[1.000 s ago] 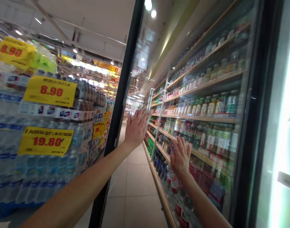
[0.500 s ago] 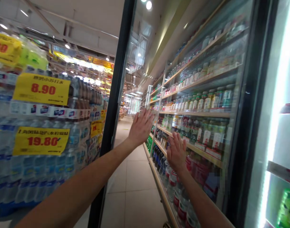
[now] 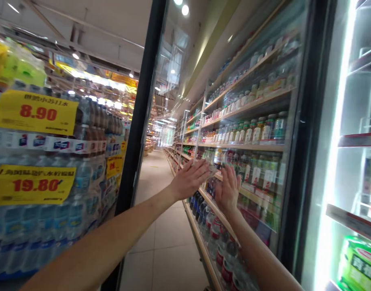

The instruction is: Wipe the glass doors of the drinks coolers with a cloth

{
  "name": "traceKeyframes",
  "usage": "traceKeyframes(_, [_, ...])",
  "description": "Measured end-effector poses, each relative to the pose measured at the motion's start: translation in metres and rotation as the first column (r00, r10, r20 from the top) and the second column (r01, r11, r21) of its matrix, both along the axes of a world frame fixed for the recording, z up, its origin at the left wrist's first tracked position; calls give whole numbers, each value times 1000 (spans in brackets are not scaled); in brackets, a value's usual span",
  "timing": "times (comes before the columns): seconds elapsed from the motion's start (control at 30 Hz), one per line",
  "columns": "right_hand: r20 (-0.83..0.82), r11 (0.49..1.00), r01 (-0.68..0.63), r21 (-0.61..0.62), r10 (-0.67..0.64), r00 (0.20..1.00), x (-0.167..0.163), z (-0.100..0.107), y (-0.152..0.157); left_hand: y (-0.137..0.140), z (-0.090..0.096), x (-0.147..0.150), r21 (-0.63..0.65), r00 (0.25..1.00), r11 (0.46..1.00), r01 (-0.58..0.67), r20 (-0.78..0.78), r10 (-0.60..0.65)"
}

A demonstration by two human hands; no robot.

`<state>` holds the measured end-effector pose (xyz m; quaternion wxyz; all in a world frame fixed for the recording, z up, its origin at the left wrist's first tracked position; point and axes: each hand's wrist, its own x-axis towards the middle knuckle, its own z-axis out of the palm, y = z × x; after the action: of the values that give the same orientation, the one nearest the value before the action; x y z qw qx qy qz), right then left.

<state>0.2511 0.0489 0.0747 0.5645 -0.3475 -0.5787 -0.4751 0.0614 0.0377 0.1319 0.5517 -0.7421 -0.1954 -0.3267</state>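
Note:
A tall glass door (image 3: 185, 93) with a dark frame stands swung out before me. My left hand (image 3: 191, 180) is stretched flat at the glass, fingers extended and pointing right. A pale patch by its fingertips is a reflection or something thin; I cannot make it out. Close beside it, my right hand (image 3: 228, 188) is raised with its fingers up and slightly apart, palm toward the pane. Neither hand has a visible object in its grip. Whether the palms press on the glass is hidden.
Stacked bottle packs (image 3: 51, 218) with yellow price signs (image 3: 36, 111) rise at left. Rows of bottles on wood-edged shelves (image 3: 246, 146) show in the glass. A lit cooler (image 3: 355, 161) with a green package (image 3: 359, 262) is at right. Tiled floor (image 3: 167, 242) runs ahead.
My left hand has moved lower and turned, its fingers now pointing more to the right, nearer my right hand. The view has swung slightly right, showing more of the cooler.

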Motion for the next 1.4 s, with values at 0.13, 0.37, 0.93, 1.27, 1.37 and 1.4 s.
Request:
traceKeyframes(0.13, [-122, 997, 68, 39, -63, 991, 24, 25, 8, 1, 9, 12, 3, 976, 1000, 7, 217, -8])
traceKeyframes(0.37, [-87, 998, 40, 47, -35, 996, 38, 23, 16, 1, -15, 33, 23, 998, 998, 54, 37, -55])
traceKeyframes(0.93, [121, 929, -359, -89, 368, 922, -36, 21, -22, -8, -40, 14, -190, 905, 968, 164, 420, -71])
traceKeyframes(1.27, [78, 1000, 6, -19, -5, 997, -37, 19, -7, -3, -74, -37, -84, 877, 995, -52, 473, 86])
traceKeyframes(1.37, [-178, 997, 72, -33, -76, 981, 34, 19, -3, -3, -76, -32, -92, 866, 993, -71, 489, 107])
traceKeyframes(1.4, [-324, 995, 78, -58, -92, 941, 56, 21, -2, -3, -76, -30, -94, 861, 993, -75, 495, 112])
